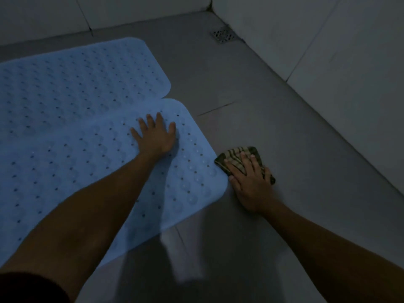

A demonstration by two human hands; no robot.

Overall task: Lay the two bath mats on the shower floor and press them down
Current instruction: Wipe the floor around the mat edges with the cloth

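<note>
Two light blue perforated bath mats lie flat on the grey shower floor point(273, 119). The far mat point(76, 79) reaches toward the back wall, and the near mat point(87, 167) overlaps its front edge. My left hand point(156, 133) presses flat on the near mat close to its right end, fingers spread. My right hand point(249, 180) rests with straight fingers on a folded striped cloth point(235, 156) lying on the floor just right of the near mat's corner.
A square metal drain point(223, 36) sits in the far corner of the floor. White tiled walls point(328, 51) close the back and right side. A grout line point(215, 109) crosses the floor right of the mats.
</note>
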